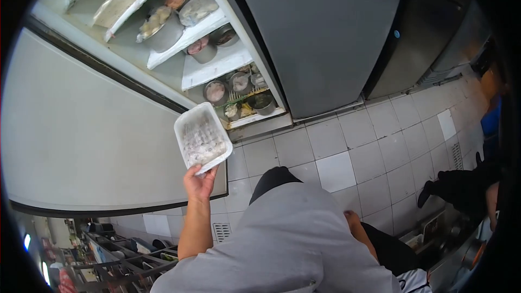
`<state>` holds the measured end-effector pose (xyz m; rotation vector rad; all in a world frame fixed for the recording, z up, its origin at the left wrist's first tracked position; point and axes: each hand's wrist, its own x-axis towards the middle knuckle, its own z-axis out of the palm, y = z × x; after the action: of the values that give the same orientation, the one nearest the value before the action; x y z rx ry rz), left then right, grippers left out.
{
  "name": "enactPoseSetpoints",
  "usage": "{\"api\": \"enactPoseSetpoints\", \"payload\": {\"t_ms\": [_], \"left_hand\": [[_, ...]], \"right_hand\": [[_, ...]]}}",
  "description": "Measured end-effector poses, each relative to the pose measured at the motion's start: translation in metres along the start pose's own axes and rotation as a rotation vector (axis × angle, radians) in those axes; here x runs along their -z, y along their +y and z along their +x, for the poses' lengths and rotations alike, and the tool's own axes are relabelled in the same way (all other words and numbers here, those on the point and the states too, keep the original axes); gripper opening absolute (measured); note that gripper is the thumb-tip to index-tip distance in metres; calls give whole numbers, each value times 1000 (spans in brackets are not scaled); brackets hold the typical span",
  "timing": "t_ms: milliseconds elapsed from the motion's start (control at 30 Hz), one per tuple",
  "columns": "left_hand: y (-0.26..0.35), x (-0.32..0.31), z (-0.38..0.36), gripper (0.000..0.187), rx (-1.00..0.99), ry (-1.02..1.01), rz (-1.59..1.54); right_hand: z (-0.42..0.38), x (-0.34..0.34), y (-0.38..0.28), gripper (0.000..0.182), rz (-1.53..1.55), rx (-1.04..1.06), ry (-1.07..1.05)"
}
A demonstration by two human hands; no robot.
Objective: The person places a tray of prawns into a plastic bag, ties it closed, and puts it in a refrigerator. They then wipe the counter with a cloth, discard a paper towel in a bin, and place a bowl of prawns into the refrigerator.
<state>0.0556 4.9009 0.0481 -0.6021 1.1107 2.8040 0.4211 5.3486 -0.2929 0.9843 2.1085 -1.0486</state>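
My left hand (pixel 200 183) is closed on the near edge of a white rectangular tray (pixel 224 154), its thumb at the rim. Pale, greyish pieces of food (pixel 202 144) lie in the tray under what looks like clear wrap; their kind cannot be made out. The tray is in front of an open refrigerator (pixel 217 70), close to the inner edge of its door. My right hand (pixel 353 217) is low at my right side, partly behind my grey shirt, and its fingers cannot be made out.
The refrigerator door (pixel 97 135) stands open on the left. Metal pots (pixel 165 32) and bagged food (pixel 198 10) fill its shelves. Grey closed doors (pixel 325 32) stand to the right. A person in dark clothes (pixel 458 187) is at far right. A rack (pixel 125 249) stands at lower left.
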Motion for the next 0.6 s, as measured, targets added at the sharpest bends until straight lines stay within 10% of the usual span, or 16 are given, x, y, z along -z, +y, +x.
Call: {"api": "enactPoseSetpoints", "payload": {"t_ms": [67, 233, 467, 567, 600], "left_hand": [[1, 7, 7, 78, -11, 19, -32], [-7, 13, 34, 76, -20, -52, -107], [-2, 42, 89, 70, 8, -224, -55], [5, 33, 104, 67, 53, -252, -59], [7, 39, 107, 68, 96, -272, -21]], "right_hand": [[4, -7, 38, 49, -359, 245, -160], [23, -27, 152, 52, -472, 12, -169], [55, -81, 141, 38, -223, -130, -34], [93, -68, 63, 39, -545, 495, 57], [88, -68, 12, 39, -21, 299, 134]]}}
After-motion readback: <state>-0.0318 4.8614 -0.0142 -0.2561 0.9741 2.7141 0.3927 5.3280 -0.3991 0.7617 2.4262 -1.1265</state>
